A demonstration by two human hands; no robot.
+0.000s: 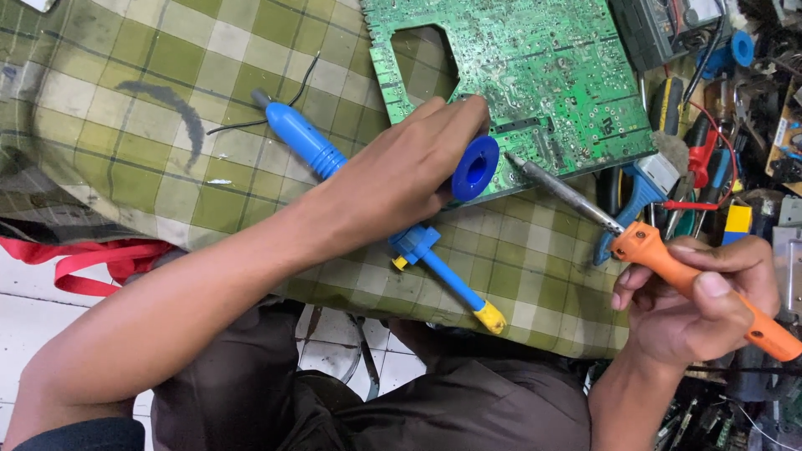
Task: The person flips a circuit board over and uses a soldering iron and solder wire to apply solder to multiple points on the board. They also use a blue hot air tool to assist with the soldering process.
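Circuit board (535,75): a large green board, solder side up with a rectangular cut-out, is laid on the checked cloth at the top centre.
Cloth (142,108): green and cream checks, stained dark, are spread over the counter; white floor tiles are seen below its edge.
Soldering iron (668,263): the orange handle is gripped by the closed fingers of the right hand (702,305); the metal tip is held at the board's lower edge.
Blue spool (474,167): it is pinched by the left hand (409,167) against the board.
Desoldering pump (376,209): blue with a yellow end, it is lain across the cloth under the left wrist.
Clutter (710,159): pliers, wires and tools are piled at the right.
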